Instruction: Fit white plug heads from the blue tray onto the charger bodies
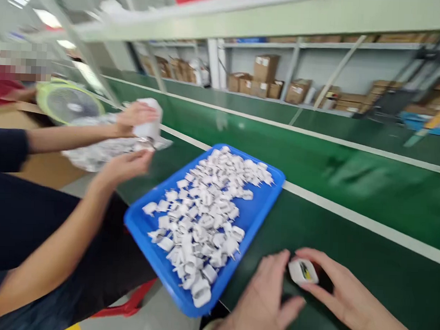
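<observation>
Between the thumb and fingers of my right hand (333, 287) is a small white charger housing (298, 272). Its end faces up and shows dark and yellow parts inside. My left hand (264, 299) is just left of it, fingers stretched out and thumb apart, holding nothing; its fingertips come close to the housing. Left of my hands stands a blue tray (251, 245) with a heap of white charger housings (207, 208), several showing thin metal pins.
At left, a co-worker's hands (128, 164) hold a white piece over a clear plastic bag (101, 149). A green fan (72, 104) stands behind. The green belt (350, 164) runs beyond the tray, with shelves of cardboard boxes (264, 72) farther back.
</observation>
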Motion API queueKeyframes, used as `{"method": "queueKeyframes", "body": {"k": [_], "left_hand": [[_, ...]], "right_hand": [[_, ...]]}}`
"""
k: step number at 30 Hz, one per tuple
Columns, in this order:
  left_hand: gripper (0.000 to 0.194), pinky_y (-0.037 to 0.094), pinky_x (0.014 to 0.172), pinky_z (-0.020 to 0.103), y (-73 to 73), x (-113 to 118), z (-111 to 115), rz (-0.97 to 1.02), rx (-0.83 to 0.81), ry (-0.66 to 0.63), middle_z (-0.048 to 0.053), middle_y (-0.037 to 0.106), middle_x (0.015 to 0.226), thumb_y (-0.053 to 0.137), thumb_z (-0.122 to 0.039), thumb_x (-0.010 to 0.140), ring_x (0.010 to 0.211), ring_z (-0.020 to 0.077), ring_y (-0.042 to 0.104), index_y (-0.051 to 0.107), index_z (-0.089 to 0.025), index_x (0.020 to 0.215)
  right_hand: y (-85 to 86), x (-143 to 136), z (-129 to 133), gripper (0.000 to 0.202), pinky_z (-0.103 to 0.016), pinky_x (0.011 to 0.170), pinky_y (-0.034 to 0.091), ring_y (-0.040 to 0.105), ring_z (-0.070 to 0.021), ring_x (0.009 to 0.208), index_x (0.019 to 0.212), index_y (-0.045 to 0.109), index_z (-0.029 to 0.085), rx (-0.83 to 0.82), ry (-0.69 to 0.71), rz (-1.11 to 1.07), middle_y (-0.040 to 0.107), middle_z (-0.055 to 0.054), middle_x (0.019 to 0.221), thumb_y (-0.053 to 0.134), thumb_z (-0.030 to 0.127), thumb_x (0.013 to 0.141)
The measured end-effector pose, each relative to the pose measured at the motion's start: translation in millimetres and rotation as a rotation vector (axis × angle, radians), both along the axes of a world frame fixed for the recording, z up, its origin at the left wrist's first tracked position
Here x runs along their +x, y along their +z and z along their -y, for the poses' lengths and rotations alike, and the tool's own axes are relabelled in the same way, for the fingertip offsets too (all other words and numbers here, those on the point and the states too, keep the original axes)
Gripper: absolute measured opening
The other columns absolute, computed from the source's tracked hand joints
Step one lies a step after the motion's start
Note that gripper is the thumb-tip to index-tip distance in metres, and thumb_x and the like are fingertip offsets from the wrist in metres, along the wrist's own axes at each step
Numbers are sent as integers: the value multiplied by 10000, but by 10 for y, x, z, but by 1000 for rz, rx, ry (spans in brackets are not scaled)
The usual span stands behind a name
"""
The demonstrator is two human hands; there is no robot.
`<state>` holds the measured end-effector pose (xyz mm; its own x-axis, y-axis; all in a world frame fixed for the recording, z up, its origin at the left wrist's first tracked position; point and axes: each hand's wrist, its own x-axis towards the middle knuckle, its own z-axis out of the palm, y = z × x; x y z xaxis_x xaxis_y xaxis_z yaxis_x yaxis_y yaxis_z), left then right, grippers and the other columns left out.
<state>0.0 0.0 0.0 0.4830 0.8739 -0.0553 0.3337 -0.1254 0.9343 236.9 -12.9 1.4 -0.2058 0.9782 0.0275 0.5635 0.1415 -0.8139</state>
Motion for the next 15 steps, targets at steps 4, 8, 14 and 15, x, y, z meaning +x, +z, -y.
{"method": "queueKeyframes", "body": {"k": [4, 8, 14, 15], "left_hand": [[591, 535, 968, 410, 0, 34, 67, 57, -110, -26, 72, 634, 1305, 722, -348, 906, 999, 237, 642, 514, -347, 1459], [389, 522, 858, 332, 64, -47, -9, 108, -161, -92, 27, 685, 1179, 674, -400, 945, 1010, 221, 637, 592, -345, 1321], [211, 501, 834, 293, 120, -50, -39, 232, -240, -69, 25, 705, 1009, 657, -403, 956, 919, 192, 636, 659, -251, 1102], [206, 500, 819, 287, 121, -49, -43, 232, -246, -70, 25, 704, 990, 671, -394, 946, 905, 190, 634, 664, -244, 1087]], "right_hand": [[273, -137, 90, 374, -378, 951, 581, 684, -252, 1092, 1221, 644, 309, -163, -106, -297, 701, -56, 1219, 774, 432, 892], [276, -287, 76, 382, -339, 902, 564, 674, -202, 984, 1158, 643, 285, -194, -120, -597, 694, -33, 1093, 836, 402, 850], [147, -349, 148, 404, -300, 765, 567, 656, -176, 855, 1153, 656, 278, -257, -88, -763, 683, -15, 968, 863, 398, 828], [148, -343, 157, 401, -304, 769, 570, 662, -179, 861, 1156, 659, 278, -237, -89, -754, 684, -18, 978, 860, 404, 833]]}}
